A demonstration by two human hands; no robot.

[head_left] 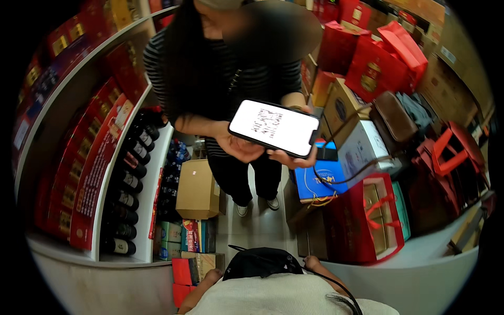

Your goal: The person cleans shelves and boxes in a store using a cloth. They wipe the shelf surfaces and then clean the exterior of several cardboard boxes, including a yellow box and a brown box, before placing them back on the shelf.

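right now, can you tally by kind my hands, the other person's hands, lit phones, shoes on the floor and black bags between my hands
your hands, left hand and right hand: 2
other person's hands: 2
lit phone: 1
shoes: 2
black bag: 1
total: 8

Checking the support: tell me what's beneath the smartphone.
Beneath the smartphone show the right hand and left hand of the facing person, both partly covered; the smartphone's back and anything directly behind are hidden.
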